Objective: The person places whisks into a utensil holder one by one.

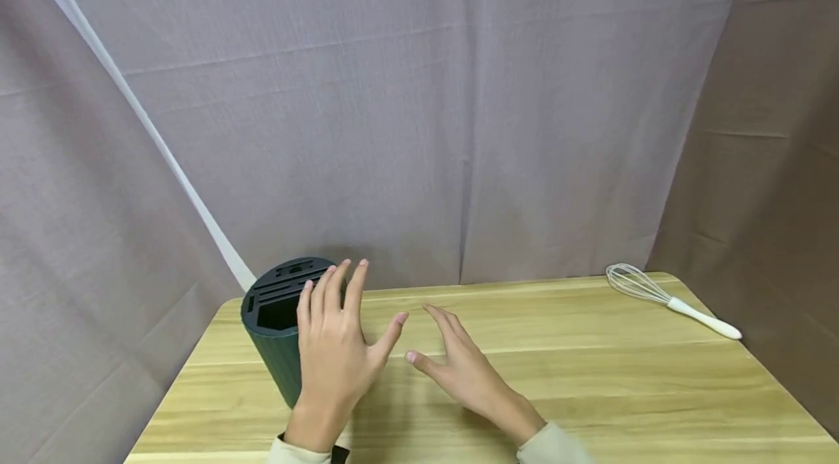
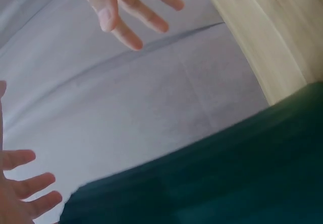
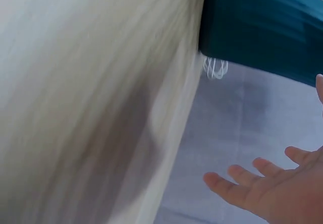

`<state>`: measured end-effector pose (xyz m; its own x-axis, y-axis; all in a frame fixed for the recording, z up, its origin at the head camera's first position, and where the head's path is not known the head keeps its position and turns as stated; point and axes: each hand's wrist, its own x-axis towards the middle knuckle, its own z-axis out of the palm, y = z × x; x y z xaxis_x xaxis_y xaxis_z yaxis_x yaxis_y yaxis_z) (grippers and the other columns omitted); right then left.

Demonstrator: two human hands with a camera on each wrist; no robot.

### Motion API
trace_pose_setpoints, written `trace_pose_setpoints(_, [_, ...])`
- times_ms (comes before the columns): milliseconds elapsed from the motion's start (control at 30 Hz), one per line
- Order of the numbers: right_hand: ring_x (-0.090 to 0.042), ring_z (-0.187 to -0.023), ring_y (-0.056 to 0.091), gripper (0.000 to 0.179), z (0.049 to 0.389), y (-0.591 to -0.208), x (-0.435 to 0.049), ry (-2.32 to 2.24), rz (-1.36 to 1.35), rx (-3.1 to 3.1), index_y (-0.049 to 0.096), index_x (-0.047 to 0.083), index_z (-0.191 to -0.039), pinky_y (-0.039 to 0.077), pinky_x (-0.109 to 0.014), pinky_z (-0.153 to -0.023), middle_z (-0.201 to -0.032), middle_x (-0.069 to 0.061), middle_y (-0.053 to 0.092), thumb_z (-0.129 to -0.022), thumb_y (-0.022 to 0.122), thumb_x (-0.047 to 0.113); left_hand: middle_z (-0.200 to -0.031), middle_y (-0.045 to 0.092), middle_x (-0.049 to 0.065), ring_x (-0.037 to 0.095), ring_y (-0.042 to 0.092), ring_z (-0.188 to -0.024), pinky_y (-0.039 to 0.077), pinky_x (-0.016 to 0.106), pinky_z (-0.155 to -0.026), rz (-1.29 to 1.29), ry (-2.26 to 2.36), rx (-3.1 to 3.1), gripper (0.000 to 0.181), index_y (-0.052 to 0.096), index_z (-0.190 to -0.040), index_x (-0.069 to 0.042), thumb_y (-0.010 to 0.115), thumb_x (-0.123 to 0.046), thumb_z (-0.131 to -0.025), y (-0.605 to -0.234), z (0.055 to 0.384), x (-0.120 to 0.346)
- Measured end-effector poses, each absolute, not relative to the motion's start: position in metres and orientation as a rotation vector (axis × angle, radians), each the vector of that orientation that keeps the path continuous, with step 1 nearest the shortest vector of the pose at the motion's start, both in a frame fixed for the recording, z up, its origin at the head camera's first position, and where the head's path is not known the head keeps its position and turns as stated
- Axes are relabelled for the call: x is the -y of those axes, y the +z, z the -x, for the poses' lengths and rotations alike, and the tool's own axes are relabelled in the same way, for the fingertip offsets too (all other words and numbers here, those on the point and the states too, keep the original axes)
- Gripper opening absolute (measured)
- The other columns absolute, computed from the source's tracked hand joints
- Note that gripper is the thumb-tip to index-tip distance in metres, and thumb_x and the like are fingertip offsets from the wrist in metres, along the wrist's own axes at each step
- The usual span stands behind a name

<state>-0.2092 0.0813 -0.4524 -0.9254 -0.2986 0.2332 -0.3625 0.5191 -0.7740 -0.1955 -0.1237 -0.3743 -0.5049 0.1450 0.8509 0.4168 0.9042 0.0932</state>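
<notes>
A dark green knife block (image 1: 272,358), ribbed on its side and slotted on top, stands upright at the left of the table. My left hand (image 1: 334,355) overlaps its right side in the head view, fingers spread and pointing away from me. To the right, over the wood, is my right hand (image 1: 468,369), its thumb apart from the extended fingers. Neither hand holds anything. The green side of the block (image 2: 212,183) fills the lower right of the left wrist view. The right wrist view has it (image 3: 257,27) at the top, with my right hand (image 3: 282,191) below.
A whisk (image 1: 671,300) with a white handle and wire loops lies at the table's far right corner. Grey cloth (image 1: 393,122) hangs behind the wooden table (image 1: 623,384), and a browner stretch of cloth (image 1: 773,158) hangs at the right.
</notes>
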Motion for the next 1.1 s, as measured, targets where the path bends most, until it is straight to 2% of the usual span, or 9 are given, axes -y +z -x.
trace_pose_setpoints(267, [-0.043,-0.153,0.033,0.087,0.212,-0.456,-0.059,1.532,-0.714,2.674,0.024,0.021,-0.168,0.034,-0.07,-0.116,-0.169,-0.012,0.03,-0.1,0.068,0.055,-0.153,0.052,0.026,0.048,0.044,-0.144,0.022,0.075,-0.117,0.273,-0.535,2.03,0.076,0.055,-0.152,-0.007,0.053,-0.064,-0.102,-0.374,0.197,0.149])
trace_pose_setpoints(467, [-0.039,-0.156,0.028,0.085,0.215,-0.45,-0.04,1.602,-0.805,2.652,0.021,0.03,-0.168,0.033,-0.068,-0.118,-0.171,-0.006,0.026,-0.101,0.066,0.056,-0.158,0.044,0.027,0.049,0.035,-0.15,0.013,0.074,-0.122,0.179,-0.654,2.057,0.068,0.053,-0.153,-0.008,0.062,-0.051,-0.101,-0.369,0.2,0.167])
trace_pose_setpoints(600, [-0.038,-0.157,0.027,0.088,0.215,-0.45,-0.021,1.656,-0.802,2.658,0.018,0.033,-0.169,0.032,-0.065,-0.12,-0.173,-0.005,0.023,-0.1,0.068,0.055,-0.161,0.041,0.026,0.049,0.033,-0.151,0.011,0.071,-0.124,0.101,-0.755,2.068,0.064,0.052,-0.154,-0.008,0.062,-0.045,-0.102,-0.369,0.2,0.182])
trace_pose_setpoints(733, [-0.039,-0.156,0.027,0.09,0.216,-0.451,-0.002,1.724,-0.79,2.631,0.018,0.034,-0.168,0.032,-0.067,-0.119,-0.173,-0.007,0.023,-0.098,0.071,0.054,-0.162,0.042,0.021,0.044,0.034,-0.151,0.02,0.068,-0.122,0.013,-0.978,1.996,0.054,0.056,-0.152,-0.01,0.06,-0.037,-0.106,-0.372,0.202,0.198])
trace_pose_setpoints(833, [-0.04,-0.156,0.028,0.093,0.217,-0.452,0.009,1.771,-0.79,2.603,0.017,0.033,-0.169,0.032,-0.068,-0.118,-0.173,-0.008,0.022,-0.097,0.072,0.055,-0.161,0.044,0.016,0.038,0.037,-0.15,0.028,0.062,-0.121,-0.03,-1.172,1.888,0.047,0.057,-0.152,-0.011,0.057,-0.032,-0.109,-0.377,0.205,0.209])
trace_pose_setpoints(933, [-0.04,-0.156,0.029,0.096,0.218,-0.453,0.017,1.821,-0.782,2.593,0.013,0.037,-0.169,0.034,-0.068,-0.117,-0.175,-0.006,0.019,-0.096,0.072,0.058,-0.159,0.048,0.014,0.031,0.042,-0.147,0.032,0.042,-0.123,-0.062,-1.336,1.796,0.046,0.055,-0.153,-0.009,0.047,-0.03,-0.113,-0.381,0.21,0.217])
trace_pose_setpoints(1000, [-0.04,-0.155,0.031,0.098,0.22,-0.454,0.02,1.861,-0.762,2.583,0.01,0.04,-0.169,0.037,-0.066,-0.116,-0.175,-0.004,0.017,-0.095,0.072,0.06,-0.154,0.054,0.011,0.024,0.047,-0.143,0.032,0.029,-0.119,-0.066,-1.448,1.74,0.048,0.054,-0.153,-0.007,0.039,-0.032,-0.115,-0.384,0.215,0.221])
trace_pose_setpoints(1100, [-0.038,-0.153,0.036,0.099,0.224,-0.455,0.025,1.9,-0.731,2.539,0.009,0.044,-0.168,0.039,-0.064,-0.115,-0.175,-0.002,0.018,-0.094,0.073,0.06,-0.143,0.063,0.006,0.015,0.053,-0.133,0.035,0.017,-0.111,-0.046,-1.628,1.656,0.053,0.055,-0.151,-0.005,0.03,-0.036,-0.116,-0.389,0.222,0.226])
